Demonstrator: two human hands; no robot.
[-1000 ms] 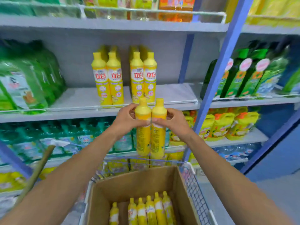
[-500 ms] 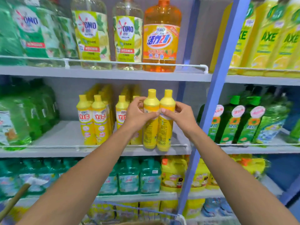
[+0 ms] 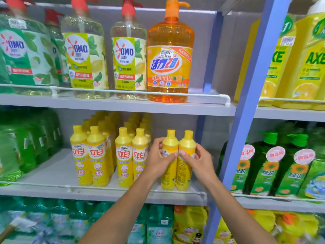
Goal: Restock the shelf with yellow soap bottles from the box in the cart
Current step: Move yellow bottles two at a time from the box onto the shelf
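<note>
Two yellow soap bottles stand side by side at the right end of the middle shelf (image 3: 52,175), their bases at the front rail. My left hand (image 3: 159,159) grips the left bottle (image 3: 169,173) and my right hand (image 3: 198,160) grips the right bottle (image 3: 184,175), both around the upper body. To their left stand rows of the same yellow bottles (image 3: 124,159), several deep. The box and cart are out of view.
Large OMO bottles (image 3: 84,59) and an orange pump bottle (image 3: 169,57) fill the shelf above. Green refill bags (image 3: 21,147) sit at the middle shelf's left. A blue upright post (image 3: 246,106) borders the right, with green bottles (image 3: 274,166) beyond it.
Both hands carried the two bottles up from above the box and set them onto the middle shelf, right of the existing rows. The view tilted up, losing the box and cart.
</note>
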